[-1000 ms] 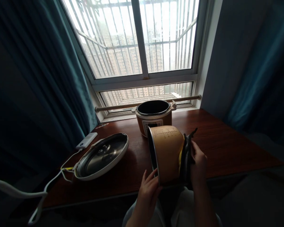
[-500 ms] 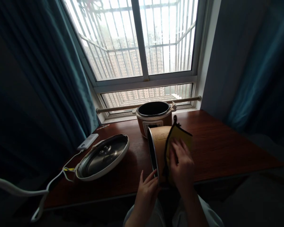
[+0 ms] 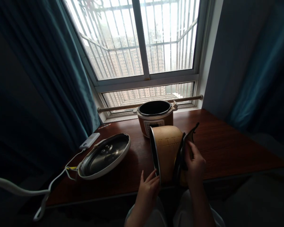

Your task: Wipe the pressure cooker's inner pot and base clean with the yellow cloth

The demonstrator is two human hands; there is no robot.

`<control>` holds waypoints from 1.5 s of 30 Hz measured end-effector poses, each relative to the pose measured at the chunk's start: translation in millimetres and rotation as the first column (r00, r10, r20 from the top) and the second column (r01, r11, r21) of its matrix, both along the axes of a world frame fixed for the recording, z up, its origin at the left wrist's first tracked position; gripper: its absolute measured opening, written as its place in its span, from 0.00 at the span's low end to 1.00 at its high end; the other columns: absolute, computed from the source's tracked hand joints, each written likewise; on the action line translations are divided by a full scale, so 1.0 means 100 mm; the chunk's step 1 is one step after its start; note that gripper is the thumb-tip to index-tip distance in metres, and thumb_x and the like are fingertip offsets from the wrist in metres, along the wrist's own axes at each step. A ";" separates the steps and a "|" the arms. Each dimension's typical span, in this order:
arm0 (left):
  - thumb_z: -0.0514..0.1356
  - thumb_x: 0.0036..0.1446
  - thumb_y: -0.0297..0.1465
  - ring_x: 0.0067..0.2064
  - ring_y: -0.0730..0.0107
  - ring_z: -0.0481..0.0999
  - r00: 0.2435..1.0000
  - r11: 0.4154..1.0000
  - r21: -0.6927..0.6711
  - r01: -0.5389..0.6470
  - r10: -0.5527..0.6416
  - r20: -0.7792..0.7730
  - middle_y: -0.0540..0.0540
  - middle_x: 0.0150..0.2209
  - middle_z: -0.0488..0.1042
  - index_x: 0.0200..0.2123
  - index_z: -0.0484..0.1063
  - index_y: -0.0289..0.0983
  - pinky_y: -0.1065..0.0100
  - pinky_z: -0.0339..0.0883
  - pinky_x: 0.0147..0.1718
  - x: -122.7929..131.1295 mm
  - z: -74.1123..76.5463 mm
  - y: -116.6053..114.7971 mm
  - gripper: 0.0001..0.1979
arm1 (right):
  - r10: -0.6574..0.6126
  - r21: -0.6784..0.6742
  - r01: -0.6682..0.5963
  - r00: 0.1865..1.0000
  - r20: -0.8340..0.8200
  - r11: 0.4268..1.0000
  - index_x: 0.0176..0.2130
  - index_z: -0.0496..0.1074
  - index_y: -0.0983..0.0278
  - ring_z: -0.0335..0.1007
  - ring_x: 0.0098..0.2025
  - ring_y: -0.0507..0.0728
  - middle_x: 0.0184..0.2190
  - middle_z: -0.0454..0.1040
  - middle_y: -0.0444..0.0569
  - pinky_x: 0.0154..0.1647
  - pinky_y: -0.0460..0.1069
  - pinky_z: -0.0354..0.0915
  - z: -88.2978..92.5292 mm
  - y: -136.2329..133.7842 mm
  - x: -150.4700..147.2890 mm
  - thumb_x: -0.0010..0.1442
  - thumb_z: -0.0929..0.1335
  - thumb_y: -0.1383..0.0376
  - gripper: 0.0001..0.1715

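A golden-brown inner cooker pot (image 3: 168, 146) lies tipped on its side near the table's front edge, its dark mouth facing left. My left hand (image 3: 149, 188) grips the pot's rim at the lower left, some fingers over the edge. My right hand (image 3: 194, 159) holds a yellow cloth with a dark border (image 3: 182, 154) against the pot's base end; a corner of the cloth sticks up above the fingers. Behind the pot stands the electric pressure cooker (image 3: 153, 116), lidless, with a dark interior and a front control panel partly hidden by the pot.
To the left lies the cooker's round lid (image 3: 104, 157), its metal underside up. A white power strip (image 3: 90, 141) with white cables (image 3: 52, 182) sits by the left curtain (image 3: 68, 78). The wooden table (image 3: 222, 142) meets a window with a rail (image 3: 186, 99).
My right hand and the cloth have moved right, from the pot's side toward its base, uncovering more of the golden surface. My left hand stays on the rim.
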State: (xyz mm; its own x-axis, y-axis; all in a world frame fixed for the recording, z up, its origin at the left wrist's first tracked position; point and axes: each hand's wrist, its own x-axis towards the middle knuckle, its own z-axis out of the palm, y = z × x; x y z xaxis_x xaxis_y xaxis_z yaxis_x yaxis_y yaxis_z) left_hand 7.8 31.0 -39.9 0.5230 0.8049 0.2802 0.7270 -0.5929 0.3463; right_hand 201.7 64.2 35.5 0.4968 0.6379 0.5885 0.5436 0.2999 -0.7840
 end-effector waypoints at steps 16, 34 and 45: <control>0.52 0.52 0.21 0.53 0.60 0.68 0.898 0.984 -0.104 0.144 -0.086 0.432 0.42 0.50 0.71 0.45 0.71 0.39 0.54 0.56 0.56 0.21 0.40 -0.11 0.18 | 0.175 0.077 -0.256 0.821 0.544 0.964 0.50 0.67 0.65 0.52 0.60 0.59 0.53 0.67 0.46 0.58 0.58 0.53 0.21 -0.15 -0.31 0.61 0.56 0.74 0.22; 0.54 0.57 0.28 0.55 0.59 0.66 0.991 0.993 0.082 0.082 -0.090 0.102 0.44 0.46 0.74 0.50 0.68 0.42 0.48 0.57 0.54 0.11 0.02 -0.09 0.17 | -0.022 -0.148 0.010 0.997 -0.079 0.989 0.48 0.70 0.66 0.69 0.46 0.61 0.45 0.73 0.53 0.45 0.52 0.64 0.02 -0.04 0.16 0.60 0.60 0.54 0.24; 0.52 0.58 0.29 0.55 0.58 0.66 0.961 0.992 0.122 0.036 -0.068 0.269 0.41 0.49 0.72 0.51 0.66 0.39 0.52 0.58 0.55 0.19 0.15 -0.16 0.17 | 0.013 0.084 -0.050 0.919 0.394 0.995 0.47 0.71 0.63 0.60 0.56 0.61 0.49 0.70 0.47 0.53 0.57 0.60 0.09 -0.14 -0.09 0.62 0.59 0.67 0.18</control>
